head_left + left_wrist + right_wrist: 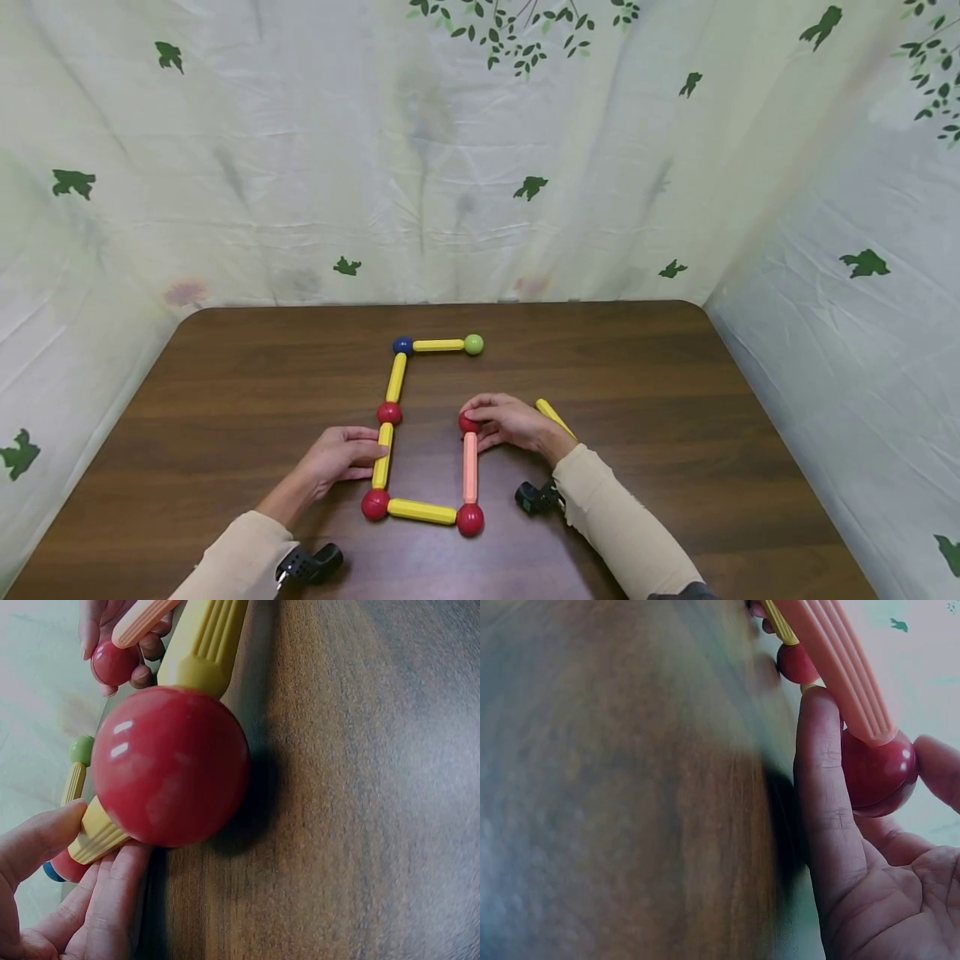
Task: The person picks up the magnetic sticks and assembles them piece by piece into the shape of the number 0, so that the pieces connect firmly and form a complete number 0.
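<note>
On the table lies a chain of ribbed rods joined by balls. My left hand pinches the yellow rod between two red balls, thumb on one side and fingers on the other in the left wrist view. The thumb and fingers of my right hand hold a red ball at the top of the pink rod. That rod's lower end meets another red ball. From there a yellow rod runs left to the corner red ball.
Further back, a yellow rod leads to a blue ball, and another yellow rod ends at a green ball. A loose yellow rod lies partly behind my right wrist. Printed curtains stand behind the wooden table.
</note>
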### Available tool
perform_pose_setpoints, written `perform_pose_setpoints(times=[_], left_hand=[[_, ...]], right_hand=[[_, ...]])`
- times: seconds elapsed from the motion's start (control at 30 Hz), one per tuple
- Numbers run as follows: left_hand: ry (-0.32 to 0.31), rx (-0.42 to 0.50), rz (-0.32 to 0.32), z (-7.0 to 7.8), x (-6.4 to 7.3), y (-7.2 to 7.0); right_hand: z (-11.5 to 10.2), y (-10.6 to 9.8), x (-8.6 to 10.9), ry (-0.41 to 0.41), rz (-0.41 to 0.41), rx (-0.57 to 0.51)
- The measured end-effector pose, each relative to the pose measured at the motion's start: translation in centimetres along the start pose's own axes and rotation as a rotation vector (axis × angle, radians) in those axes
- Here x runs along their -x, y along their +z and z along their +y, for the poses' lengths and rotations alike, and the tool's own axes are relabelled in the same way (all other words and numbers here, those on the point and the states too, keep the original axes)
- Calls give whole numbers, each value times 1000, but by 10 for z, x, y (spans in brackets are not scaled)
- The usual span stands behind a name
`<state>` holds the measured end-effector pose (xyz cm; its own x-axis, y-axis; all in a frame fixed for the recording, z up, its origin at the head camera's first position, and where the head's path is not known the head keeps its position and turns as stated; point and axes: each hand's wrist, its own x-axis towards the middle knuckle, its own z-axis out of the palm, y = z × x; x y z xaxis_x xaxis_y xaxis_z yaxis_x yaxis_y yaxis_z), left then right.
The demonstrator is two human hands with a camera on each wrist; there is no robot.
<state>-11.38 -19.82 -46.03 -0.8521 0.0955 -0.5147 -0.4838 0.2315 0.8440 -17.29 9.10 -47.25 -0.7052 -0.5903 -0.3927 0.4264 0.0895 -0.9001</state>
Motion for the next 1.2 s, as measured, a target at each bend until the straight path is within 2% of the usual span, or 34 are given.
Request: perform_pose_setpoints(times=[0.37,0.7,0.97,1.2], left_hand=[[-5,-6,-6,0,-1,1],[2,-11,-8,1,-2,0],[5,-11,-13,1,-1,0],[1,-15,0,1,0,0]], right_hand=[[2,-4,-5,17,-7,12],[1,-5,-6,-16,-18,-1],[-1,-4,-8,-90,33,126],[-7,-1,-11,-121,127,313]])
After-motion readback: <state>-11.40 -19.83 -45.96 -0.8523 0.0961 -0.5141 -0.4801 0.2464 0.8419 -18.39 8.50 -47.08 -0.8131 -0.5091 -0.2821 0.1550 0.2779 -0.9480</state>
